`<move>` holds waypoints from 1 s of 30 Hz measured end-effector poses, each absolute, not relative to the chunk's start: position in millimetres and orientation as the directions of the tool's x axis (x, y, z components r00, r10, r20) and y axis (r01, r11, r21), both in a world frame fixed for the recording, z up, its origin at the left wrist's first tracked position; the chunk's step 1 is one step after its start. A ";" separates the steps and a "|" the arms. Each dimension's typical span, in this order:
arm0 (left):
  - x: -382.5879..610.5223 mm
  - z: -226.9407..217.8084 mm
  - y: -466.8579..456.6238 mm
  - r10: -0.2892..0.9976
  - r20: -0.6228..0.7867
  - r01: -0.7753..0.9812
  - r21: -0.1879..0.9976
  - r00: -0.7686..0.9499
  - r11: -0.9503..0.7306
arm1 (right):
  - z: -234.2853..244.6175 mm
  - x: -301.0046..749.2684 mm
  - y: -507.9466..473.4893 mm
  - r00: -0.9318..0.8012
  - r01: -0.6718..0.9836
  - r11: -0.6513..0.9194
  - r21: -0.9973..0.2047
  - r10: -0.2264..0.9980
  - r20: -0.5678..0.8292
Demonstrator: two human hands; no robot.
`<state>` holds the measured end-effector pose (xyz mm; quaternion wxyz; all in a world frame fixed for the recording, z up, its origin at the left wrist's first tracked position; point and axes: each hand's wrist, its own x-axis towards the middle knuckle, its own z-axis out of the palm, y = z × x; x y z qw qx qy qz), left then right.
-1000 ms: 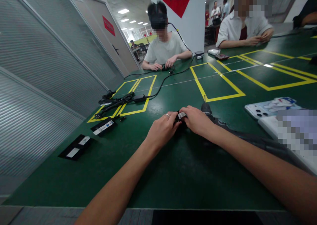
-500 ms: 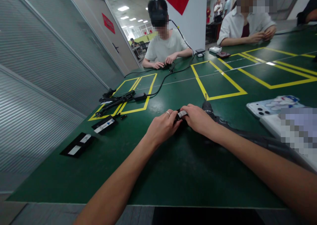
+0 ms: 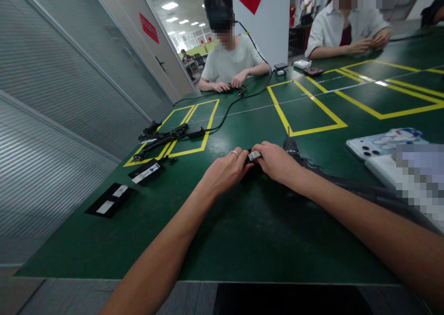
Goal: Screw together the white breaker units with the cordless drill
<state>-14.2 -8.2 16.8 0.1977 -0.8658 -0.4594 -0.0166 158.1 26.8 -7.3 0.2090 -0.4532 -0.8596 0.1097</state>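
Note:
A small black part with a white label (image 3: 254, 155) is pinched between my two hands, low over the green table (image 3: 208, 241). My left hand (image 3: 227, 168), with a ring on one finger, closes on its left side. On its right side my right hand (image 3: 272, 161) grips it with bent fingers. The part's underside and my fingertips are mostly hidden, so its exact kind does not show. Just right of my right hand lies a black power screwdriver (image 3: 291, 147), its thin bit pointing away; my forearm covers part of it.
At left lie two flat black pieces with white labels, one nearer (image 3: 110, 199) and one farther (image 3: 147, 171). Behind them are a black folded device (image 3: 163, 141) and a cable (image 3: 225, 116). A phone (image 3: 360, 151) lies at right. Two people sit across the table.
My view has tilted down slightly, so the far scene sits higher. Both hands keep hold of the labelled black part, with only a small shift of the fingers.

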 end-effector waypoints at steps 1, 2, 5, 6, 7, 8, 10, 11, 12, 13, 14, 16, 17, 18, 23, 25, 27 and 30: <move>-14.0 16.5 -7.7 0.785 0.219 0.803 -0.322 0.579 -0.502 | -7.5 158.0 27.0 -0.505 0.731 0.570 -0.375 0.822 0.265; -13.7 16.2 -7.4 0.780 0.228 0.802 -0.316 0.583 -0.507 | -7.7 157.9 27.4 -0.508 0.729 0.575 -0.372 0.818 0.270; -13.1 15.5 -7.4 0.761 0.247 0.793 -0.309 0.600 -0.525 | -7.9 157.6 28.2 -0.514 0.725 0.584 -0.364 0.811 0.278; -13.4 15.2 -7.5 0.758 0.250 0.792 -0.307 0.602 -0.527 | -7.9 157.5 28.3 -0.515 0.726 0.585 -0.362 0.811 0.277; -14.0 14.7 -7.5 0.758 0.254 0.793 -0.303 0.601 -0.528 | -7.8 157.5 28.3 -0.515 0.728 0.584 -0.360 0.811 0.276; -14.9 14.0 -7.4 0.759 0.257 0.796 -0.296 0.599 -0.528 | -7.7 157.6 28.1 -0.513 0.730 0.582 -0.358 0.813 0.276; -16.7 12.4 -7.0 0.765 0.271 0.809 -0.268 0.584 -0.523 | -7.3 157.7 27.2 -0.508 0.734 0.577 -0.358 0.816 0.274; -17.4 11.8 -6.7 0.769 0.281 0.818 -0.247 0.574 -0.520 | -7.1 157.9 26.7 -0.507 0.735 0.576 -0.359 0.818 0.273; -18.0 11.5 -6.3 0.771 0.294 0.825 -0.224 0.565 -0.519 | -6.9 158.1 26.2 -0.507 0.734 0.575 -0.361 0.818 0.273; -18.6 11.7 -5.9 0.770 0.310 0.830 -0.198 0.558 -0.521 | -6.7 158.3 25.7 -0.508 0.732 0.577 -0.363 0.817 0.274; -19.3 12.6 -5.4 0.767 0.328 0.833 -0.170 0.552 -0.527 | -6.6 158.5 25.2 -0.510 0.728 0.580 -0.365 0.815 0.277; -23.2 16.7 -3.4 0.756 0.372 0.835 -0.120 0.539 -0.537 | -6.1 159.1 24.4 -0.507 0.721 0.583 -0.375 0.813 0.287; -27.4 19.7 -1.5 0.752 0.397 0.839 -0.099 0.526 -0.535 | -5.8 159.4 24.0 -0.505 0.717 0.582 -0.383 0.813 0.290; -33.8 23.0 1.0 0.752 0.420 0.846 -0.078 0.508 -0.528 | -5.5 159.6 23.8 -0.502 0.715 0.579 -0.391 0.815 0.289; -104.6 30.3 27.2 0.817 0.462 0.906 0.065 0.344 -0.418 | -5.1 159.5 23.4 -0.507 0.707 0.574 -0.412 0.819 0.270; -141.6 24.2 40.5 0.879 0.397 0.933 0.124 0.264 -0.337 | -5.5 158.9 23.2 -0.506 0.710 0.572 -0.410 0.820 0.269; -172.8 14.1 51.4 0.909 0.344 0.945 0.135 0.236 -0.297 | -5.5 158.5 22.7 -0.504 0.715 0.565 -0.411 0.825 0.257; -200.7 -2.8 60.0 0.940 0.235 0.947 0.146 0.247 -0.285 | -4.8 158.7 22.2 -0.503 0.720 0.557 -0.414 0.830 0.242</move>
